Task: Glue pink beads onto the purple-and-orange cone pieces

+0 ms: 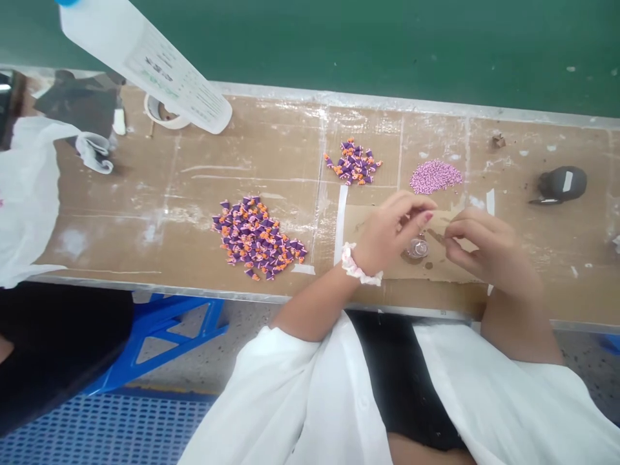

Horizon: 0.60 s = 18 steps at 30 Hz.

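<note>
My left hand [385,234], with a pale scrunchie [361,266] on its wrist, is closed, thumb and forefinger nearly pressed together. Whatever it may pinch is too small to make out. Across a small gap, my right hand [487,248] has its fingers curled to the thumb; I cannot see what is in them. Between the hands, a small clear round dish [417,248] stands on a piece of brown cardboard [387,289]. Beyond them lies a heap of tiny pink-purple pieces [436,176]. Small purple cone-shaped pieces with orange bits form a lesser pile [354,163] behind my left hand.
A larger pile of the purple and orange pieces [259,237] lies left. A white bottle [159,68] rises over a tape roll [165,113] at the back left. To the right sits a dark rounded object [562,184]. Another person's dark-clothed leg [62,349] is at the left.
</note>
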Each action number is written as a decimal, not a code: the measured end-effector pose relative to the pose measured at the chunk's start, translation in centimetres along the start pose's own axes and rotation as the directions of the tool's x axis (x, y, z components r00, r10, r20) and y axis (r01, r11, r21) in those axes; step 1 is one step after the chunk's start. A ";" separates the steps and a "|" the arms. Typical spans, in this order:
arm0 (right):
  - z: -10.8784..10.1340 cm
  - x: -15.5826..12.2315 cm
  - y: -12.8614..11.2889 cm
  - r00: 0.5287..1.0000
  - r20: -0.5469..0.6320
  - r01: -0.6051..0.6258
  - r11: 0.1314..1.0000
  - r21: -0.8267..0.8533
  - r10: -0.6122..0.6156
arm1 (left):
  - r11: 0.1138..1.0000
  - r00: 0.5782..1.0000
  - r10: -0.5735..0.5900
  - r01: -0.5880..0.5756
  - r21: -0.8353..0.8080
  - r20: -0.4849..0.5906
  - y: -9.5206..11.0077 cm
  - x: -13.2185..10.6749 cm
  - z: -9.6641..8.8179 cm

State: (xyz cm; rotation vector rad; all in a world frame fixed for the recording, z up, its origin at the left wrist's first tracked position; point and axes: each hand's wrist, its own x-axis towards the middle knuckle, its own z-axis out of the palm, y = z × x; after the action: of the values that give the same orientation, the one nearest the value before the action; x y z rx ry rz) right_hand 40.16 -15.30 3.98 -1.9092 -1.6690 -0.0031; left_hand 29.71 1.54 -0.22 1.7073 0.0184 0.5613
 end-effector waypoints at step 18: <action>0.8 0.2 -0.7 0.946 0.306 0.167 0.971 -0.172 -0.108 | 0.864 0.925 -0.373 0.317 -0.391 -0.073 0.9 0.3 -0.2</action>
State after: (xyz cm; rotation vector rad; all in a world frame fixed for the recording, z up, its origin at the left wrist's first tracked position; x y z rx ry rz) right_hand 39.29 -14.75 3.65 -2.0086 -2.0686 0.0673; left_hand 29.68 1.62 0.73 1.2473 0.3024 0.3873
